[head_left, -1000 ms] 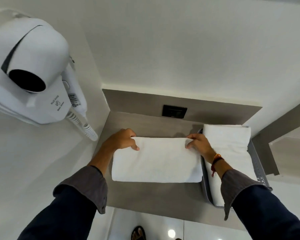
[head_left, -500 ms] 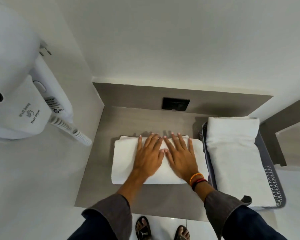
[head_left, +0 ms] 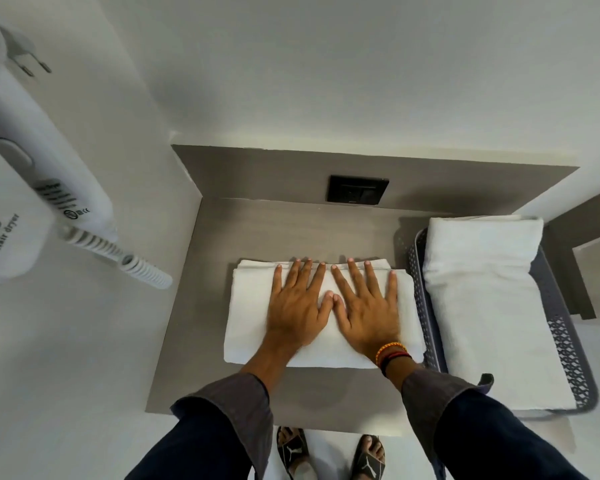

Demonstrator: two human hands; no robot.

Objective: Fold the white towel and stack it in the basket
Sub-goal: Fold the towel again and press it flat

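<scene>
White towel [head_left: 257, 313] lies folded into a thick rectangle on the grey counter [head_left: 257, 230], just left of the basket [head_left: 568, 348], its right edge touching or nearly touching the basket wall; can't tell which. Both hands flat on top, palms down, fingers spread wide, gripping nothing. L hand [head_left: 297, 306] and R hand [head_left: 369, 308] sit side by side over the towel's middle, thumbs meeting near centre, fingertips reaching to the far edge where several layer edges show. Judgement: pressing to flatten the fold and push air out so the bundle holds shape when lifted; central placement spreads pressure evenly across the layers. Far-edge layers look slightly stepped, not perfectly flush. Basket already holds another folded white towel [head_left: 482, 296], lying lengthwise and filling most of the inside, far end poking past the rim. Probably why the work piece is parked right beside it: short carry, less chance of the fold opening. Step in hand: final smoothing, w/ folding looking about done; the transfer into the basket is not yet done. Next move likely needs hands under or at both ends to keep layers together. Risk: towel is soft and thick, may sag or unfold if lifted from one side. R wrist carries thread bands [head_left: 394, 353]. Wall hair dryer [head_left: 32, 188] upper left, well apart; socket plate [head_left: 358, 189] on the back panel.
</scene>
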